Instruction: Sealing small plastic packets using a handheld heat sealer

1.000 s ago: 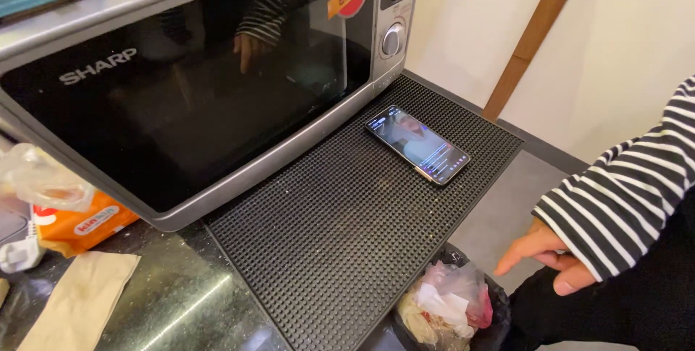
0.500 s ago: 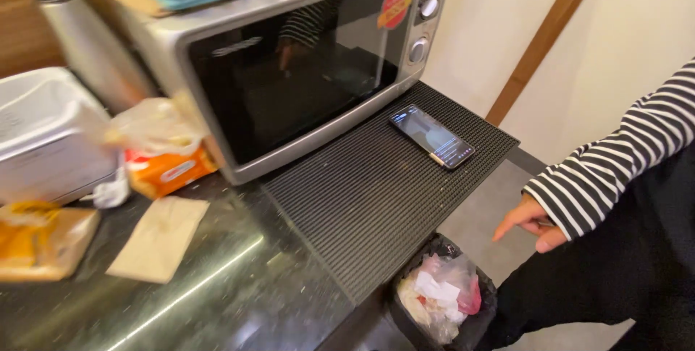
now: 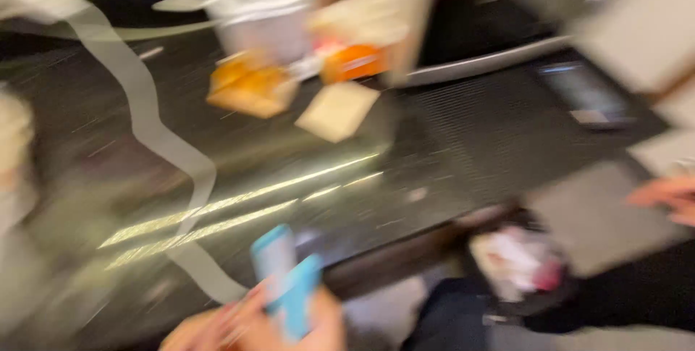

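Note:
The picture is heavily blurred by motion. At the bottom edge my left hand grips a flat light-blue object; its kind is too smeared to tell. My right hand hangs at the right edge, fingers loosely apart, holding nothing, just off the counter's end and above a black bin. A phone lies on the black ribbed mat in front of the microwave.
On the dark shiny counter lie a tan paper napkin, an orange packet, a yellow-brown packet and a white container. The bin holds crumpled paper and plastic.
The view has swung fast to the left along the counter. My left hand has come into view at the bottom with the light-blue object. My right hand stays low at the right.

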